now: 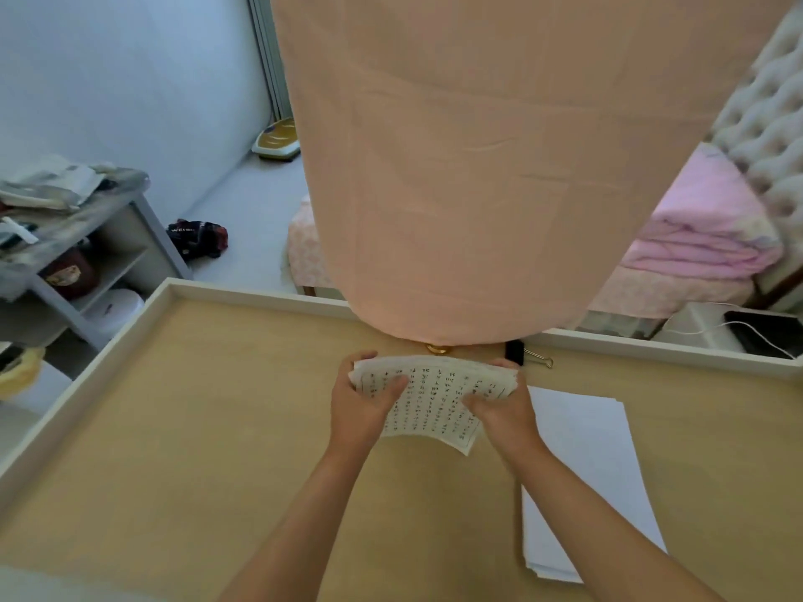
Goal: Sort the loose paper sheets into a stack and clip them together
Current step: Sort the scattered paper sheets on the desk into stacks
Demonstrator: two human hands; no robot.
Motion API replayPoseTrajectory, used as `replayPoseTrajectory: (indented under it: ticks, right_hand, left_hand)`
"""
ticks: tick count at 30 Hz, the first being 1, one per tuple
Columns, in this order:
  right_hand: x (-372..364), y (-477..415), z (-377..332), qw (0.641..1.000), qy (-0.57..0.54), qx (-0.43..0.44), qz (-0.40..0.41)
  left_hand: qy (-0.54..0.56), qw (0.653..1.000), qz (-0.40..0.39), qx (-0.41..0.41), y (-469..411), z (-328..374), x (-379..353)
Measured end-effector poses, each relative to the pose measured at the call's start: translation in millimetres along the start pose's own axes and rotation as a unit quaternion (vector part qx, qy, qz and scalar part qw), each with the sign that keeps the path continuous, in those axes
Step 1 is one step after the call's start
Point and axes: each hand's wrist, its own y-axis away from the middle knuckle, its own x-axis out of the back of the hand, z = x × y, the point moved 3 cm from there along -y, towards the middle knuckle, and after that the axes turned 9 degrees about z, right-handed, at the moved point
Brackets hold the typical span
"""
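Paper sheets [428,399] are gathered, gripped by fingers of my left hand [358,406] and right hand [506,412]. Binder clip [517,353] beyond them lies unused.

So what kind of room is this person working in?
Most likely a bedroom at home: folded pink bedding and a tufted headboard show beyond the wooden table, and a cluttered shelf unit stands to the left.

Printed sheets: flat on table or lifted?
Lifted, bowed: left hand and right hand grip the printed sheets; near edge curls above the table.
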Motion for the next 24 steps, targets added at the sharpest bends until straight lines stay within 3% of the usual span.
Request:
replayPoseTrajectory:
  ticks: [6, 15, 20, 24]
  right_hand:
    - [6.1, -3.5, 1.4, 0.999, 0.025, 0.004, -0.038]
    - [20.8, 15.4, 13.3, 0.997, 0.029, 0.025, -0.064]
    - [17.0, 28.0, 20.0, 0.996, 0.064, 0.017, -0.066]
    - [13.0, 42.8, 29.5, 0.990, 0.112, 0.008, -0.081]
  left_hand:
    - [-0.065, 0.997, 0.030, -0.019, 18.6, 3.7, -12.9]
    - [0.023, 0.994, 0.082, -0.074, 62.6, 21.0, -9.8]
    - [-0.042, 0.996, 0.047, -0.056, 59.9, 8.3, 2.2]
    - [-0.092, 0.995, -0.025, 0.038, 56.6, -31.1, 14.2]
